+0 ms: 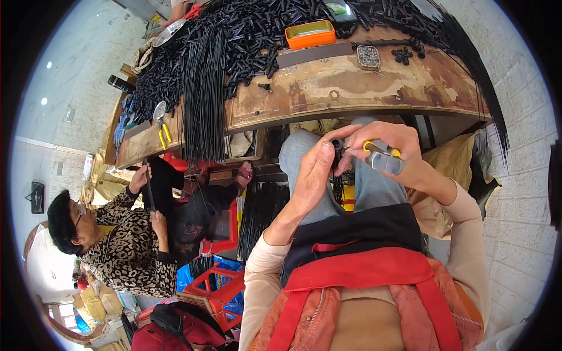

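Observation:
Over my lap, my left hand (315, 175) pinches a small black round-ended part (336, 144) between thumb and fingers. More black strands hang just below it, partly hidden by my hand. Close on its right, my right hand (393, 139) is closed round a hand tool with a yellow and translucent grey handle (385, 162). Its working end is covered by my fingers, so its kind does not show. The fingertips of my right hand meet the black part, and the two hands nearly touch.
Ahead stands a worn wooden table (328, 88) heaped with black tubular parts (252, 35). Long black rods (202, 93) overhang its edge. An orange tin (310, 35), a tray of small metal pieces (368, 57) and yellow-handled pliers (164, 134) lie there. A co-worker (129, 245) sits at left.

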The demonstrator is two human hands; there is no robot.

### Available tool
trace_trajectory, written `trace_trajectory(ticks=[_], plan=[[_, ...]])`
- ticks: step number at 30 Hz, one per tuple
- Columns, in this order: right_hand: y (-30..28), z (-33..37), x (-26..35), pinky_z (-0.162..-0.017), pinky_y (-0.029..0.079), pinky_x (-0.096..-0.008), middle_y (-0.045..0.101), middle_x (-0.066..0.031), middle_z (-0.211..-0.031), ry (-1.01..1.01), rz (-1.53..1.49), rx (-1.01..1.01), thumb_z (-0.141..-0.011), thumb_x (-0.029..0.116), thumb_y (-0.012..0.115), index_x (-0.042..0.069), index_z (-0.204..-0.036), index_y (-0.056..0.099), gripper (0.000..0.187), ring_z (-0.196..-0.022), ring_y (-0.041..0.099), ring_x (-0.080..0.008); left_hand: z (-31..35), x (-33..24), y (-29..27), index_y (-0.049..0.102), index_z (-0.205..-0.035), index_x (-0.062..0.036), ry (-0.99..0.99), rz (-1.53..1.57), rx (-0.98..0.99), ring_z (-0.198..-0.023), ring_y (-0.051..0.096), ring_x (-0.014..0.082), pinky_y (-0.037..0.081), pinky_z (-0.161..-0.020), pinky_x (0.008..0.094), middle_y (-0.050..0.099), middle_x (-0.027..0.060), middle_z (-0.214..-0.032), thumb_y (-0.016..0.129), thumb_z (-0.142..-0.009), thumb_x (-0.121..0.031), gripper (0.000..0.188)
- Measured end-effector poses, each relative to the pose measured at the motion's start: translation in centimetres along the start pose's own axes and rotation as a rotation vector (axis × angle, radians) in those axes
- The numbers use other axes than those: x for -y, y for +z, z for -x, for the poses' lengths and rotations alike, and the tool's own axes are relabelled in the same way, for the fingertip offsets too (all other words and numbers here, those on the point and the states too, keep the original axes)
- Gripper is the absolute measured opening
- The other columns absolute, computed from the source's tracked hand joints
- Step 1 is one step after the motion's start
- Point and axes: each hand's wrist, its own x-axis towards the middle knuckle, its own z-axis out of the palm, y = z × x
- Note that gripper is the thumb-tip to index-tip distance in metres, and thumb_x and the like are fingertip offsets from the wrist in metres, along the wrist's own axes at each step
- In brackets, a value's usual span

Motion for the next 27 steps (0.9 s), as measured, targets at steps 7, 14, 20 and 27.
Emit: trace_trajectory(ticks=[7,14,20,27], plan=[[0.2,-0.7,-0.3,-0.073,0.051,-0.027,0.068,-0.0091,-0.092,0.044,-0.004,0.003,-0.083,0.0,0.07,0.0,-0.092,0.063,0.012,-0.084,0.065,-0.0142,0.1,-0.2,0.0,0.046,-0.136,0.0018,0.022,-0.047,-0.027,-0.068,0.038,0.0061,0.03,-0.062,0.021,0.047,-0.0028,-0.078,0.03,-0.104,-0.047,0.061],[0.2,-2.5,1.4,-0.058,0.047,-0.026,0.065,-0.007,-0.075,0.364,-0.116,0.013,-0.088,0.011,0.065,0.0,-0.095,0.054,0.017,-0.064,0.059,-0.0115,-0.9,0.1,-0.9,0.031,-0.146,0.0005,0.011,0.127,-0.004,-0.064,0.032,0.0067,0.027,-0.058,0.0217,0.038,-0.0037,-0.072,0.028,-0.104,-0.047,0.063],[-2.4,1.4,3.7,-0.046,0.041,-0.0262,0.057,-0.0041,-0.06,0.755,0.022,0.35,-0.097,0.017,0.053,0.002,-0.096,0.053,0.015,-0.049,0.055,-0.0112,-1.1,0.2,-1.5,0.049,-0.127,-0.0005,0.029,0.111,-0.034,-0.06,0.031,0.0063,0.027,-0.056,0.0224,0.037,-0.0036,-0.068,0.03,-0.103,-0.05,0.058],[-2.6,2.7,2.9,-0.049,0.045,-0.0308,0.061,-0.0082,-0.066,0.633,0.058,0.349,-0.096,0.018,0.054,0.002,-0.126,0.051,0.034,-0.051,0.059,-0.018,-1.5,0.3,-0.9,0.049,-0.098,-0.0026,0.011,-0.038,0.056,-0.061,0.031,0.0055,0.024,-0.055,0.0227,0.038,-0.0038,-0.067,0.028,-0.104,-0.05,0.052]])
